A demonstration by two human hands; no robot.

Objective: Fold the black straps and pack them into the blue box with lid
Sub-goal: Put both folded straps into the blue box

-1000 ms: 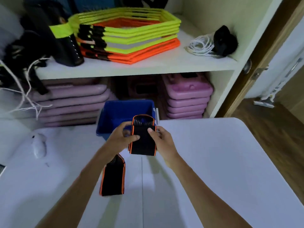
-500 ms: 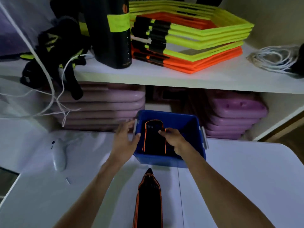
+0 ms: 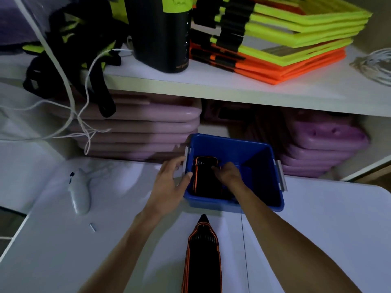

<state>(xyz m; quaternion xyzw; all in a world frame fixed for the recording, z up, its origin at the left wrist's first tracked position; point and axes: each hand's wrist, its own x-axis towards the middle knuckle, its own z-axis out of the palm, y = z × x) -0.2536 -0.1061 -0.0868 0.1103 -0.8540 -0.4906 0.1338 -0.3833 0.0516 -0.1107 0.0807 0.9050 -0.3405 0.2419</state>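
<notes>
One folded black strap with orange piping (image 3: 206, 177) now lies inside the open blue plastic box (image 3: 257, 154) at the far edge of the white bench (image 3: 330, 229), against the box's left wall. The right hand (image 3: 227, 173) presses down on it, fingers curled over its top; the left hand (image 3: 169, 182) rests open against the box's left rim. A second black orange-edged strap (image 3: 202, 254) lies unfolded along the near edge, unpacked, and no lid is visible. Half a second ago the strap was higher in the box; it has since settled lower.
</notes>
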